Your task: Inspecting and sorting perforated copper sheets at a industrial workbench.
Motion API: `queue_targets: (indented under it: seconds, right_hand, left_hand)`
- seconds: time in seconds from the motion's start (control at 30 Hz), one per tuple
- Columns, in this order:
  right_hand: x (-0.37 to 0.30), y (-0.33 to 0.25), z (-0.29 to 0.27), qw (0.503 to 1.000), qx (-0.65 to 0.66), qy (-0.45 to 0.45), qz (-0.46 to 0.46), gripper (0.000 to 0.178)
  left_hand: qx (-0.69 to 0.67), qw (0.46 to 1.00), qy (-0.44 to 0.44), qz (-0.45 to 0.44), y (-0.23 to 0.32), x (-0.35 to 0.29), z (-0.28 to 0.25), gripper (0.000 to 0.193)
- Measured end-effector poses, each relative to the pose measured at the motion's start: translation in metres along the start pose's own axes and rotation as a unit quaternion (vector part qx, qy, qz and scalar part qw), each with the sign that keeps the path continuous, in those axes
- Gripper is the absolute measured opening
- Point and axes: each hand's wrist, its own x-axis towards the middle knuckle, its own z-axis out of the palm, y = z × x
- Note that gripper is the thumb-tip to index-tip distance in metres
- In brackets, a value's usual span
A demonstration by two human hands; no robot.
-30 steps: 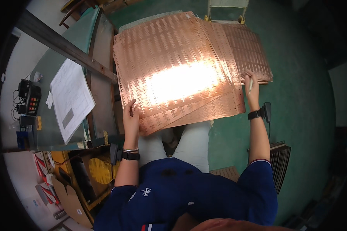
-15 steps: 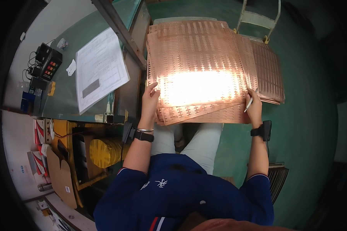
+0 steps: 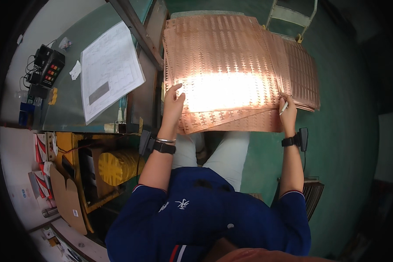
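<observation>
A stack of copper-coloured sheets [image 3: 218, 48], punched with rows of small cut-outs, lies in front of me under a bright glare. My left hand [image 3: 174, 105] rests at the near left edge of the top sheet, thumb and index finger apart. At the opposite edge, my right hand [image 3: 288, 114] has a slim white pen [image 3: 284, 108] between its fingers, which also touch the sheet's side. Lower sheets stick out at a slant beneath the top one. The undersides of both hands are hidden.
A second pile of copper sheets [image 3: 299, 65] adjoins on the right, with a pale trolley frame [image 3: 290, 17] behind. On the green-topped bench [image 3: 67, 109] lie a printed drawing [image 3: 111, 65] and a black device [image 3: 52, 67]. A yellow-wrapped roll [image 3: 118, 168] sits below; dark plates [image 3: 312, 196] stand at right.
The whole view has shifted slightly. My left thumb has spread further from the index finger and sits a little further onto the sheet. The pen in my right hand has changed its tilt.
</observation>
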Motion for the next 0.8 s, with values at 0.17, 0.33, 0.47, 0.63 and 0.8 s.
queue_targets:
  seconds: [0.17,0.33,0.47,0.63,0.8]
  right_hand:
    - [0.016,0.021,-0.010,0.925,0.357,0.023,0.124,0.029]
    - [0.047,0.003,-0.034,0.875,0.460,-0.003,0.150,0.045]
    - [0.058,-0.028,-0.047,0.832,0.527,-0.080,0.154,0.044]
    - [0.048,-0.059,-0.049,0.829,0.538,-0.121,0.094,0.038]
    - [0.037,-0.054,-0.044,0.764,0.642,-0.044,0.032,0.037]
  left_hand:
    - [0.018,1.000,0.021,0.011,0.007,0.002,-0.003,0.033]
    - [-0.060,0.998,-0.004,-0.017,0.005,0.001,0.000,0.031]
    - [-0.050,0.999,-0.022,-0.002,0.017,0.000,-0.004,0.034]
    - [-0.126,0.991,0.005,-0.033,0.037,-0.006,-0.001,0.031]
    - [-0.114,0.993,-0.010,-0.039,0.037,-0.011,-0.003,0.031]
